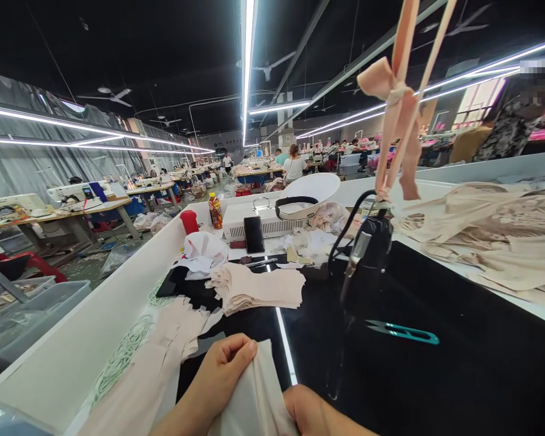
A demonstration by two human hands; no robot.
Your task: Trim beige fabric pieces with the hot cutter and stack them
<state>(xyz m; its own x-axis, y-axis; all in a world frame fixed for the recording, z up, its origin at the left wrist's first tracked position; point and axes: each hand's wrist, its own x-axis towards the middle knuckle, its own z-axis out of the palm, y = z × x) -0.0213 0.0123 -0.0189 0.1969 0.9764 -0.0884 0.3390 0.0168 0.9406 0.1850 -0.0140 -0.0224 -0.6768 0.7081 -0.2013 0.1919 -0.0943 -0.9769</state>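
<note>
My left hand [220, 372] sits at the bottom edge, fingers curled and pinching the top of a pale fabric piece [257, 393] – thumb on top, cloth draped down between both hands. My right hand [306, 412] is mostly hidden under the same cloth at the frame edge; it touches the piece, but I cannot tell whether the fingers are clenched. Both are over the black table top [436, 375]. Left of my hand lies a spread of beige cut pieces [157, 357]; right of it, well apart, teal thread snips [402, 332]. Further out – a folded beige stack [254, 287], then a black stand [367, 248] with a peach ribbon [397, 109] hanging above it. Behind: a phone [254, 234], a white box [263, 219], a red cup [189, 221], a bottle [215, 211]. Far back, rows of sewing stations with people.
</note>
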